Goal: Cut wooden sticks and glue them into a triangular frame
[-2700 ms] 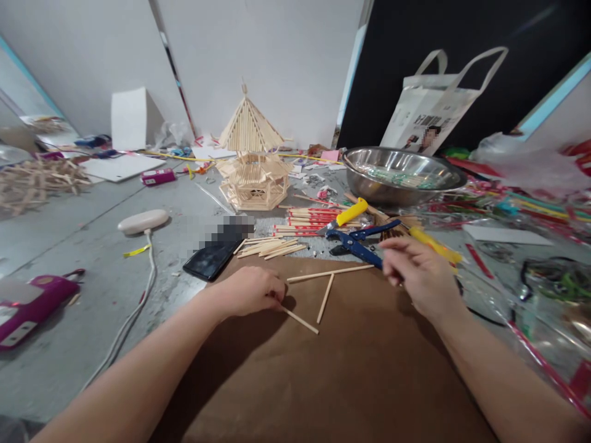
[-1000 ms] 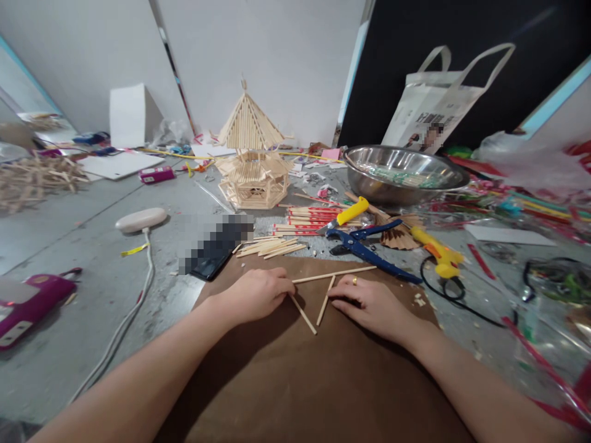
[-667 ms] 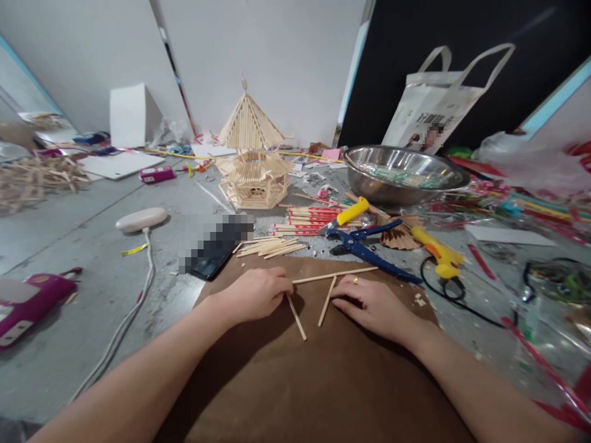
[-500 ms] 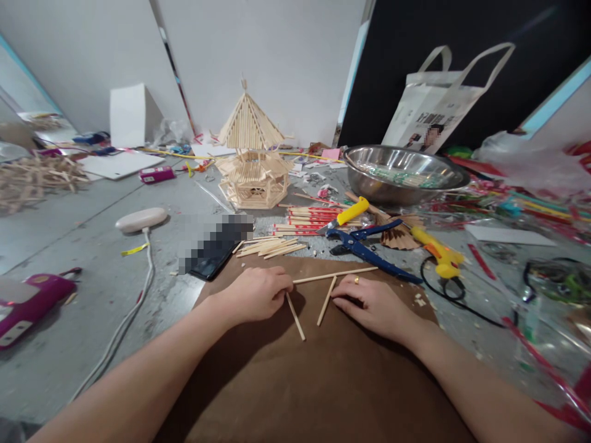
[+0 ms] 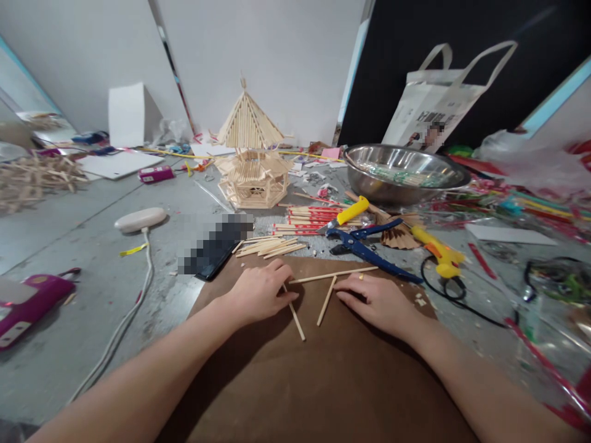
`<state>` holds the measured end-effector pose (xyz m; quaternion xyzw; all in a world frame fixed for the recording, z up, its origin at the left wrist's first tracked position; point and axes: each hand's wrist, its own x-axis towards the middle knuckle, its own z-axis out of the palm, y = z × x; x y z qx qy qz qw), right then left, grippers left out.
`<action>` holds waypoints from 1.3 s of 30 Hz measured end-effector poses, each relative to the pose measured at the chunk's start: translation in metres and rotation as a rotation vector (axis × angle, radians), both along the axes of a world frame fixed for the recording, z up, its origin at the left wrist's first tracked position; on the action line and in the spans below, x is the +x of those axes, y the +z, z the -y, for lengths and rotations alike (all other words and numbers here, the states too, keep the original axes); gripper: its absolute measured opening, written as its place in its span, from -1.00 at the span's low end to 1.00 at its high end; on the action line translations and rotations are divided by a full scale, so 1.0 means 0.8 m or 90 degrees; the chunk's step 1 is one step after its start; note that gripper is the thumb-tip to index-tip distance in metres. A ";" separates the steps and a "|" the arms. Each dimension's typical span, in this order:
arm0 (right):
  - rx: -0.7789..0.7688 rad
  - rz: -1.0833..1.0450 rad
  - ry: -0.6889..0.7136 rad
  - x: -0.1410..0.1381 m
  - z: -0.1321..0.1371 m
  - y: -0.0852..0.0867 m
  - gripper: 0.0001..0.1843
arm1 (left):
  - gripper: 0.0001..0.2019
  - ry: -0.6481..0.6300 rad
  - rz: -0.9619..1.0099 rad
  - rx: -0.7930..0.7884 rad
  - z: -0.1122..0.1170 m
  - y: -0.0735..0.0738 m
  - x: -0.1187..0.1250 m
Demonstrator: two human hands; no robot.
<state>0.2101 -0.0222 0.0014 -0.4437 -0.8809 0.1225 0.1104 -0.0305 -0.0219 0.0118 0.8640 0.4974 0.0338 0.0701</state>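
Left hand (image 5: 262,290), fingers parted, is over one short stick (image 5: 297,323); right hand (image 5: 381,303), loosely spread, is beside a second stick (image 5: 326,302). Both and a long stick (image 5: 339,273) lie arranged near the mat's (image 5: 323,394) far edge, near ends apart.

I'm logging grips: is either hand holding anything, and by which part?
Left hand: unclear whether gripping the wooden stick under its thumb, near the far end. Right hand: no visible hold.

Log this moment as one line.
left hand: at left stick, grip unclear | right hand: beside right stick | long stick: lying beyond both | brown sheet: beneath all three
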 end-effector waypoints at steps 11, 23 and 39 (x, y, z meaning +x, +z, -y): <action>0.013 0.045 0.035 -0.008 0.005 0.006 -0.66 | -0.77 -0.013 -0.017 -0.026 0.000 -0.001 0.000; 0.020 0.032 0.035 -0.007 0.005 0.006 -0.68 | -0.79 -0.078 -0.007 0.047 0.010 0.013 0.005; 0.035 0.028 0.036 -0.006 0.003 0.001 -0.69 | -0.72 -0.303 -0.024 0.004 0.034 0.013 0.025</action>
